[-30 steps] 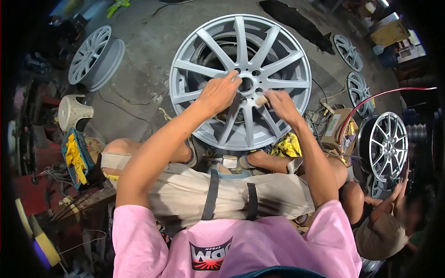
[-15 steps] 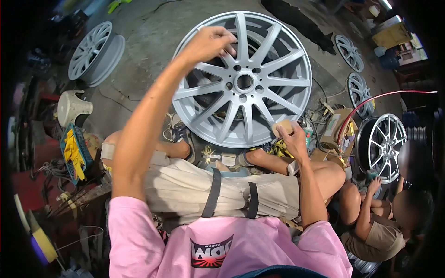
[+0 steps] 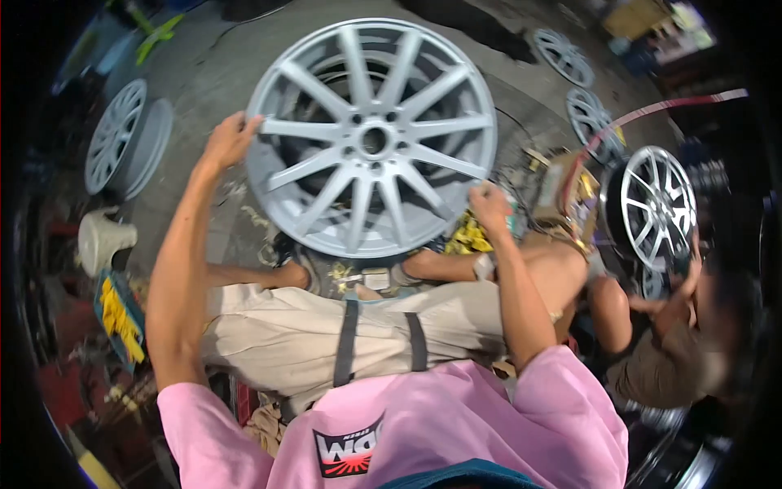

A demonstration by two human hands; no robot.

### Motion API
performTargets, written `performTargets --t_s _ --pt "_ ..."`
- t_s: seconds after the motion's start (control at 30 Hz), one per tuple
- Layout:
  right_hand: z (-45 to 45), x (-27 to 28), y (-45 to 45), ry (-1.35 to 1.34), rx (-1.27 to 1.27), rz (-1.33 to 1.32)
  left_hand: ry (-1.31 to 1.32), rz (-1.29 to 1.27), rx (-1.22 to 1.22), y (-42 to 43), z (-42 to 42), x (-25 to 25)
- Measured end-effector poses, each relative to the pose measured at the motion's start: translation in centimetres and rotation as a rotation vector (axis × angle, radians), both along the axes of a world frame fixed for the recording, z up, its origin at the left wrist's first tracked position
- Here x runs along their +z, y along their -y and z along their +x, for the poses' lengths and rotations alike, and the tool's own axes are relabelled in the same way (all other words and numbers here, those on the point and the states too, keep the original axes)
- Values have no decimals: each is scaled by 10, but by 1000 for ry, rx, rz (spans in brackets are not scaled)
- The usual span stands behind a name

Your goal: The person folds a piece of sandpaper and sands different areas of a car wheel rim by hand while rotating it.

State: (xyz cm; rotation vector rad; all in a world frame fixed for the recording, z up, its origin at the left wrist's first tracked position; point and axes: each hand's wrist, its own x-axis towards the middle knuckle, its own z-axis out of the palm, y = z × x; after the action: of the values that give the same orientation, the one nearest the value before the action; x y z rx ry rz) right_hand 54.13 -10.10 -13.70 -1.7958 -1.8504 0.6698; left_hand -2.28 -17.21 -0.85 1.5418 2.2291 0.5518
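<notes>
Plainly, most of the upper centre is filled by a silver multi-spoke wheel (image 3: pixel 358 155), laid face up. Its left rim is touched by the fingers of the left hand (image 3: pixel 230 143), though whether it is gripped cannot be told. The right hand (image 3: pixel 490 207) is curled and blurred beside the lower right rim; whether anything is held in it cannot be made out.

Space right of centre is crowded by a crumpled yellow cloth (image 3: pixel 467 235) near that hand, a cardboard box (image 3: pixel 554 186) and a red hose (image 3: pixel 643 110) arched above the box. At far right, a dark-barrelled wheel (image 3: pixel 658 208) is reached by another person's hand (image 3: pixel 694 269), partly hidden. Two smaller wheels (image 3: pixel 564 59) (image 3: pixel 595 122) are seen at upper right, and another wheel (image 3: pixel 118 138) is stood on the floor (image 3: pixel 212 90) at upper left. A pale stool (image 3: pixel 106 238) is placed at middle left, above a teal basket (image 3: pixel 103 307) holding something yellow.

The wheel's support is mostly hidden. A dark shape (image 3: pixel 472 24) is cut off at the top edge, and the corners are lost in blackness.
</notes>
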Motion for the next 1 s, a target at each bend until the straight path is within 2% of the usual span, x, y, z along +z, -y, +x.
performTargets --t_s 0.07,0.17,0.23,0.27,0.33,0.4,0.47,0.53,0.57,0.63,0.67,0.73,0.8,0.87,0.9,0.93,1.0 --pt "-9 14 2 -44 -98 -89 -58 102 -27 -12 -6 -12" --pt "-11 23 6 -40 -114 -124 -54 133 8 -13 11 3" --pt "-5 7 2 111 -80 -114 -81 157 -37 -31 23 13" --pt "3 2 -4 104 -53 -165 -139 137 -22 -39 43 32" --pt "10 12 2 26 -84 -226 -85 183 2 -67 80 52" --pt "31 -32 5 -87 -39 -211 -90 284 -25 -97 102 57" --pt "43 -63 11 -72 7 -158 -108 344 -19 -123 116 59" --pt "47 -74 18 -239 -29 -324 -144 388 -7 -139 118 57" --pt "46 -72 25 -234 -16 -334 -144 378 7 -143 115 55" --pt "29 -16 39 33 25 -241 -102 369 -55 -146 109 55" --pt "17 1 40 42 39 -255 -97 354 -40 -144 105 56" --pt "-4 27 41 10 -22 -84 -16 252 -113 -137 99 57" --pt "-21 50 35 20 -41 -93 -6 252 -103 -131 101 52" --pt "-35 68 36 -109 -7 -32 61 310 -62 -131 105 48" --pt "-37 68 39 -141 116 110 61 311 -66 -130 107 46" --pt "-41 69 41 -142 114 113 63 324 -45 -130 109 44" --pt "-55 71 47 -43 276 235 65 340 -22 -127 109 45"
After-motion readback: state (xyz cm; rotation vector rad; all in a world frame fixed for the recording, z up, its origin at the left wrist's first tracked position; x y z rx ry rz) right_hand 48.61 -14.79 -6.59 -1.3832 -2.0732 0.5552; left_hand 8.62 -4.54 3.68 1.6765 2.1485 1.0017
